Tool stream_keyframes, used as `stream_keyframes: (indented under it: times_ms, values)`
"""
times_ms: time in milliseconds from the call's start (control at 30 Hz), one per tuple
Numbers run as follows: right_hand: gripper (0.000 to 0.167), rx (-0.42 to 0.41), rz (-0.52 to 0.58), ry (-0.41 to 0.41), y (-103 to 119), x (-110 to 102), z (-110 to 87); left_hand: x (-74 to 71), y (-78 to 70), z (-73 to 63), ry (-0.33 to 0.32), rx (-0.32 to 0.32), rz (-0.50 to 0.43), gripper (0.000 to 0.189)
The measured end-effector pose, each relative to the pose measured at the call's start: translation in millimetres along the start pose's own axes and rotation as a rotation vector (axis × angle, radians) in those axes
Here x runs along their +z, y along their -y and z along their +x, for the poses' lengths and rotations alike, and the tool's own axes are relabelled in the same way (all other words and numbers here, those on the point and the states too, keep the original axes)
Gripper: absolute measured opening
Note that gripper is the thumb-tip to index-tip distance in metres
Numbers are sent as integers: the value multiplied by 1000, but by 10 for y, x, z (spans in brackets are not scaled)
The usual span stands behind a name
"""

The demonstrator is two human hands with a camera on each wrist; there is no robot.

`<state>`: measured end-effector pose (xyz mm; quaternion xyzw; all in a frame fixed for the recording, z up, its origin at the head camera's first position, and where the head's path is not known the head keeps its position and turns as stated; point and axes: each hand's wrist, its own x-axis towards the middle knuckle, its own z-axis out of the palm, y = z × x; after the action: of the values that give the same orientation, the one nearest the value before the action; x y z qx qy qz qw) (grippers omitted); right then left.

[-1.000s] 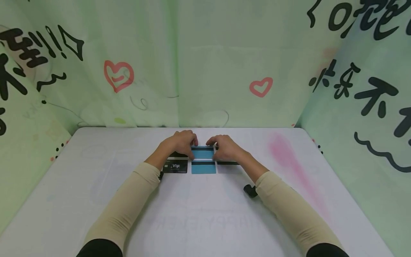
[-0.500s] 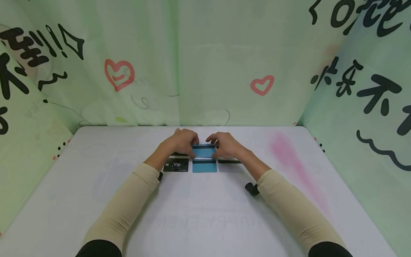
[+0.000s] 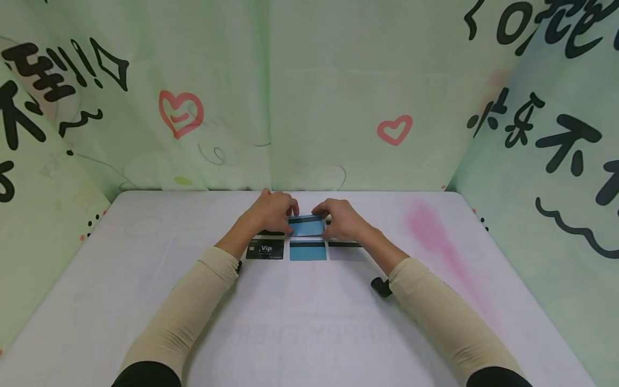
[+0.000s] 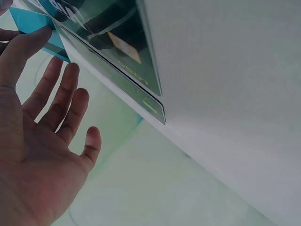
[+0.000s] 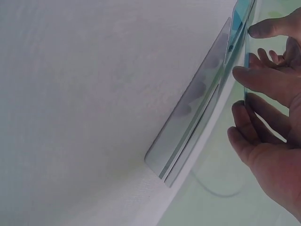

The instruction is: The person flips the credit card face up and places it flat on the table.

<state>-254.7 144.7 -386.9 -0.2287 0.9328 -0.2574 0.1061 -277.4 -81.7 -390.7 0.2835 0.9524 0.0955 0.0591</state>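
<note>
Near the back of the table, a blue card with a dark stripe [image 3: 306, 227] is raised a little and tilted between both hands. My left hand [image 3: 274, 211] pinches its left edge between thumb and forefinger, the other fingers spread in the left wrist view. At its right edge, my right hand [image 3: 342, 219] grips with thumb and fingertips; the right wrist view shows the card nearly edge-on. In front lie a black Vip card [image 3: 265, 249], a second blue card [image 3: 308, 251] and a grey card with a dark stripe [image 3: 345, 252]. Cards behind are mostly hidden by the hands.
The white table [image 3: 309, 312] reaches back to a green curtain [image 3: 300, 107] with painted hearts and black writing. A black wrist device [image 3: 381, 287] hangs below the right sleeve. A pink smear [image 3: 440, 236] marks the table at right.
The rear blue card lay flat and level in its row; now it is slightly raised and tilted, its right side higher. Both hands have shifted only slightly.
</note>
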Motion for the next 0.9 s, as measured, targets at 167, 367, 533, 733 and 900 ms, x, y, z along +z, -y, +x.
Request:
stream_keyframes:
  times_ms: [167, 367, 533, 733, 900]
  values:
    - [58, -8, -6, -8, 0, 0, 6, -6, 15, -13, -1, 4, -11, 37]
    - [57, -9, -18, -20, -16, 4, 8, 1, 9, -33, -5, -1, 6, 51]
    - [57, -10, -9, -48, -28, -3, -1, -3, -3, -41, -19, 0, 18, 55]
    - [56, -15, -1, -63, -21, -21, -24, -6, 1, -42, -20, 0, 25, 55]
    - [56, -25, 18, -77, -19, -36, -53, -8, 4, -38, -14, -11, 3, 55]
